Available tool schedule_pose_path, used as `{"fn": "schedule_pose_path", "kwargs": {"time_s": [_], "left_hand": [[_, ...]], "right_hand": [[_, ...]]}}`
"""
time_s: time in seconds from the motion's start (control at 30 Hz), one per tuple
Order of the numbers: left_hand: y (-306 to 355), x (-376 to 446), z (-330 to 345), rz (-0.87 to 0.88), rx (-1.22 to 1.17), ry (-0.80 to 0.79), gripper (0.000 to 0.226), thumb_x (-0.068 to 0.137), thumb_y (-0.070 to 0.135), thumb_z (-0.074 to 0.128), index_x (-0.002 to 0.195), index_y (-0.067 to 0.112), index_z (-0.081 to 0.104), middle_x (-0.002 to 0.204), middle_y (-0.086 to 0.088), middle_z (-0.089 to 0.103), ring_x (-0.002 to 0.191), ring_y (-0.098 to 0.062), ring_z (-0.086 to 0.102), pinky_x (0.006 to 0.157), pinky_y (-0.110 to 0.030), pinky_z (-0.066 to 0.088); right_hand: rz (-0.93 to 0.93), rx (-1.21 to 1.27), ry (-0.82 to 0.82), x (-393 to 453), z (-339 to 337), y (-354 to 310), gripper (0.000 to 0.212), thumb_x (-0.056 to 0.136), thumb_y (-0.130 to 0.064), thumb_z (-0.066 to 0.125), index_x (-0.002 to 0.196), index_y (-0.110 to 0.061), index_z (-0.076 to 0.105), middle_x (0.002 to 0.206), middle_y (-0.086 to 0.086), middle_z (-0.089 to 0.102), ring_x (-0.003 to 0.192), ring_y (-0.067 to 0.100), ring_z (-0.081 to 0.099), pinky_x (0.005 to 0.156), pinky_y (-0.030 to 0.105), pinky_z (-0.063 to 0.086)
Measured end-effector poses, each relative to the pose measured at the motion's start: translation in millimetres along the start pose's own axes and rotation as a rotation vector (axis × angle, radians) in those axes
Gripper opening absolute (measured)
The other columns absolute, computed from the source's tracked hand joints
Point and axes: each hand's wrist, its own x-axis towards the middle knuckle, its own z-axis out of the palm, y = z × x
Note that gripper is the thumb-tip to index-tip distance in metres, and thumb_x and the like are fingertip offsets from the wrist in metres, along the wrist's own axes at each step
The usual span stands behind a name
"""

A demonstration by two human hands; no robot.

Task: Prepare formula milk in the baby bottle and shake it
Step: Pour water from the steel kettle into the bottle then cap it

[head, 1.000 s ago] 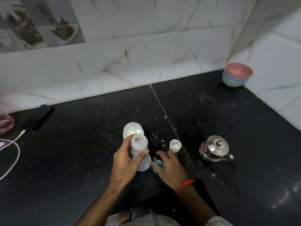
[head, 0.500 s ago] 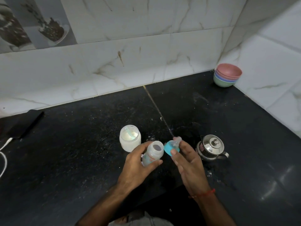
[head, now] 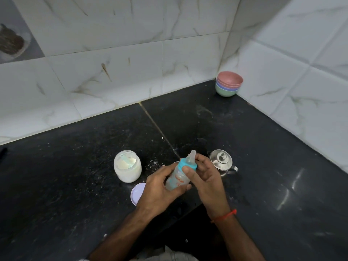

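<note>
A small clear baby bottle (head: 178, 178) with red print is tilted above the black counter, held around its body by my left hand (head: 158, 191). Its teal collar with the clear nipple (head: 189, 162) sits on the bottle's neck, and my right hand (head: 205, 178) grips that collar with thumb and fingers. An open jar of white formula powder (head: 128, 166) with a pale teal scoop inside stands just left of the hands. The jar's pale lilac lid (head: 136, 192) lies on the counter, partly hidden by my left hand.
A small steel kettle (head: 222, 162) with its lid on stands right behind my right hand. Stacked coloured bowls (head: 228, 83) sit in the far corner. Spilled powder specks lie on the black counter (head: 75, 176) near the jar. Tiled walls close off the back and right.
My right hand picked the teal nipple collar up off the counter and brought it onto the bottle's neck. My left hand moved the bottle right, away from the jar; the camera panned right.
</note>
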Motion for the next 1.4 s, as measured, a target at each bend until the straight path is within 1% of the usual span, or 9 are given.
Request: {"fn": "schedule_pose_path", "kwargs": {"time_s": [0.2,0.47,0.63,0.73,0.9,1.0,1.1,1.23,1.4], "left_hand": [[3.2,2.5,2.6,-0.001,-0.022,-0.013,0.062,0.071,0.052,0.087,0.13,0.043,0.067,0.119,0.011,0.075,0.112,-0.012,0.071,0.095,-0.042,0.06],[12.1,0.2,-2.9,0.026,0.045,-0.027,0.059,0.072,0.06,0.08,0.127,0.057,0.06,0.116,0.015,0.072,0.11,-0.009,0.069,0.092,-0.039,0.06],[15.5,-0.6,-1.7,0.032,0.072,-0.053,0.064,0.071,0.062,0.079,0.132,0.047,0.063,0.116,0.015,0.071,0.109,-0.008,0.068,0.09,-0.038,0.06],[17.6,-0.7,3.0,0.039,0.069,-0.023,0.06,0.07,0.061,0.079,0.127,0.055,0.062,0.115,0.017,0.071,0.109,-0.006,0.068,0.09,-0.033,0.06],[19.0,3.0,8.7,0.028,0.065,0.053,0.062,0.071,0.06,0.081,0.129,0.048,0.065,0.117,0.016,0.073,0.112,-0.003,0.067,0.095,-0.028,0.057],[22.2,5.6,13.3,0.037,0.055,0.07,0.06,0.07,0.058,0.083,0.126,0.055,0.06,0.118,0.016,0.073,0.113,-0.001,0.067,0.096,-0.022,0.055],[24.9,4.5,21.3,0.021,0.027,0.073,0.061,0.072,0.056,0.084,0.127,0.054,0.061,0.119,0.015,0.073,0.114,-0.004,0.068,0.097,-0.028,0.058],[30.5,6.1,29.7,0.034,0.067,0.077,0.058,0.073,0.057,0.083,0.126,0.057,0.06,0.117,0.019,0.072,0.113,-0.006,0.068,0.094,-0.03,0.058],[34.1,4.8,39.2,0.068,0.138,0.035,0.061,0.078,0.055,0.083,0.134,0.052,0.059,0.114,0.016,0.07,0.109,-0.012,0.067,0.09,-0.037,0.059]], "right_hand": [[-0.016,-0.013,-0.059,-10.7,-15.0,-4.6,0.041,0.096,0.002,0.06,0.136,-0.005,0.059,0.131,0.001,0.072,0.123,0.018,0.068,0.095,0.03,0.058],[-0.028,-0.092,-0.009,-1.7,-16.9,-7.1,0.037,0.082,-0.008,0.076,0.118,-0.012,0.067,0.117,0.001,0.076,0.111,0.019,0.073,0.084,0.029,0.061],[-0.037,-0.114,-0.041,0.0,-18.9,-7.8,0.041,0.077,-0.01,0.082,0.11,-0.008,0.059,0.108,0.0,0.074,0.106,0.021,0.073,0.079,0.029,0.061],[-0.013,-0.127,-0.046,3.5,-18.8,-7.5,0.041,0.079,-0.005,0.083,0.11,-0.011,0.056,0.108,0.0,0.072,0.108,0.021,0.071,0.075,0.027,0.06],[-0.004,0.062,-0.192,1.5,-30.3,-11.3,0.046,0.095,-0.012,0.062,0.139,-0.014,0.049,0.141,0.004,0.064,0.128,0.028,0.063,0.098,0.044,0.056],[0.002,0.132,-0.114,1.6,-36.6,-10.6,0.045,0.094,-0.021,0.065,0.137,-0.019,0.052,0.133,0.007,0.067,0.129,0.035,0.061,0.105,0.057,0.051],[-0.008,0.186,-0.015,3.5,-41.4,-14.4,0.052,0.082,-0.042,0.081,0.125,-0.024,0.057,0.117,0.01,0.06,0.114,0.032,0.062,0.103,0.065,0.051],[-0.013,0.112,-0.156,8.2,-50.6,-21.4,0.057,0.093,-0.014,0.063,0.147,-0.023,0.045,0.14,0.007,0.063,0.125,0.03,0.064,0.1,0.053,0.055],[0.001,0.024,-0.171,18.3,-55.8,-29.0,0.052,0.086,-0.009,0.079,0.132,-0.019,0.057,0.101,0.001,0.069,0.094,0.017,0.069,0.08,0.038,0.061]]}}
